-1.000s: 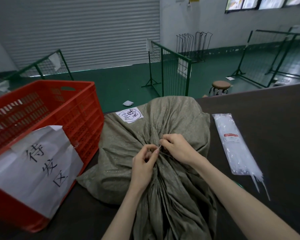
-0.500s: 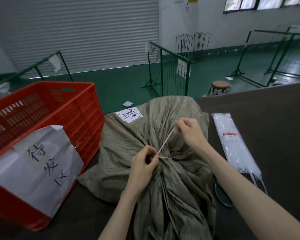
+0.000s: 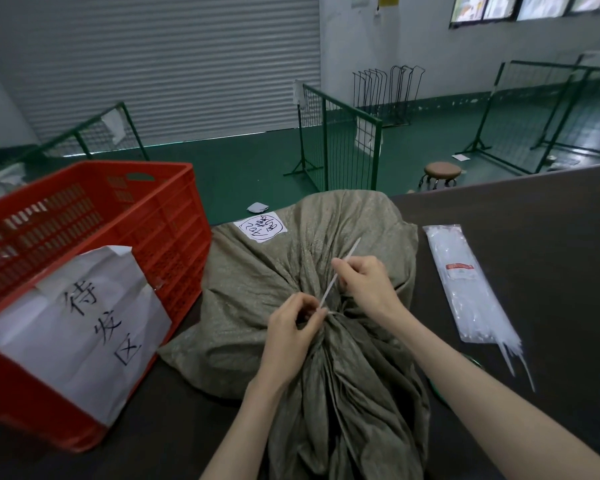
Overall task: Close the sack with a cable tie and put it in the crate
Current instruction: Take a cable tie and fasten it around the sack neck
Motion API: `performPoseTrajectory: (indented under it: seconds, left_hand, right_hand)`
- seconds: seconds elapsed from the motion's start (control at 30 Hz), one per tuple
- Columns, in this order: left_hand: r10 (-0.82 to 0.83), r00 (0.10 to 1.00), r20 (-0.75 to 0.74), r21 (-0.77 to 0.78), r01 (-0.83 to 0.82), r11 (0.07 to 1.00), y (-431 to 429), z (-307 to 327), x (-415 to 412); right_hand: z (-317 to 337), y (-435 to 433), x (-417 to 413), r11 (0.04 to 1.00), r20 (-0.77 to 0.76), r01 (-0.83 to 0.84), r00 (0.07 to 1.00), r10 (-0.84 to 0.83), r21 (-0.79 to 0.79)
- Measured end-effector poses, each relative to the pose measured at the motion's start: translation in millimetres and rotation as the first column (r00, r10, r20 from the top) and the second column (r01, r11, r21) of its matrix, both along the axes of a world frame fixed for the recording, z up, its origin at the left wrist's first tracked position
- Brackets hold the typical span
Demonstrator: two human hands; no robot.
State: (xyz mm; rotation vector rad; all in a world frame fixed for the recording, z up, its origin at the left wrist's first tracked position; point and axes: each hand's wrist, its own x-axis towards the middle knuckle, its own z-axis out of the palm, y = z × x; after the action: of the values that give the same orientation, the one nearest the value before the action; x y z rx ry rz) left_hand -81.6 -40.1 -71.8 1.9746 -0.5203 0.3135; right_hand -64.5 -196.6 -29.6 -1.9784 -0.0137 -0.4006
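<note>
A grey-green woven sack (image 3: 257,289) lies on the dark table, its mouth gathered into a neck near the middle. A white cable tie (image 3: 329,291) circles that neck, and its free tail slants up and to the right. My left hand (image 3: 291,336) pinches the tie at the neck, where the head of the tie sits. My right hand (image 3: 368,285) grips the tail a little higher, with the tail's tip sticking out past the fingers. The red plastic crate (image 3: 174,230) stands to the left of the sack, with a white paper sign on its front.
A clear bag of spare cable ties (image 3: 465,282) lies on the table (image 3: 534,237) to the right of the sack. A green ring shows under my right forearm. Beyond the table are green mesh fence panels (image 3: 340,147), a round stool (image 3: 442,171) and a roller shutter.
My right hand drew the tie's tail up and to the right, away from the neck, then slid back down along it. The left hand stayed at the neck.
</note>
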Motion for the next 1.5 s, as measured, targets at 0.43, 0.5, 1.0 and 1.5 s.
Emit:
performPoseTrajectory:
  seconds: [0.43,0.5,1.0,1.5]
  left_hand:
    - [0.01,1.0,-0.008,-0.023,-0.01,1.0,11.9,-17.2,-6.9]
    - [-0.002,0.999,-0.038,-0.025,0.001,1.0,11.3,-18.8,-8.5]
    - [0.06,0.997,-0.053,0.073,-0.056,0.996,2.7,-15.5,-0.7]
    - [0.022,0.929,-0.368,-0.423,-0.189,0.886,9.4,-24.2,1.0]
  right_hand:
    - [42.7,-2.6,-4.7,0.952,0.138,-0.034,0.99,-0.009,0.305]
    - [48.5,-5.5,-4.2,0.942,0.137,-0.04,0.991,-0.006,0.334]
    - [52.1,-7.5,-9.9,0.995,0.145,-0.073,0.987,0.063,0.063]
    - [-18.6,-59.8,-40.7,0.966,-0.023,-0.05,0.998,0.057,0.256]
